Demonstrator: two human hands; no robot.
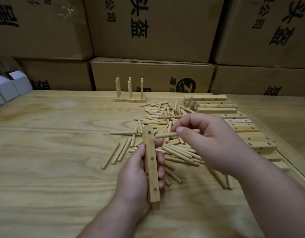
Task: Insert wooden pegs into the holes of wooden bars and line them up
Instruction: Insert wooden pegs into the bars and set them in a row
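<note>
- Lower centre: left hand (139,170) wraps its grip round a wooden bar (151,164), holes facing up, all empty.
- Right hand (206,140) pinches one peg (165,135) by its end, tip near the bar's top hole, not yet entered.
- Progress: early. Finished bars with upright pegs (130,93) stand at upper centre of the desk (45,152); the loose peg pile (167,124) and undrilled-side bar stack (234,124) at right remain.
- Cartons (151,26) behind bear Chinese characters, only partly legible; a round "Z" logo (185,87) shows.
</note>
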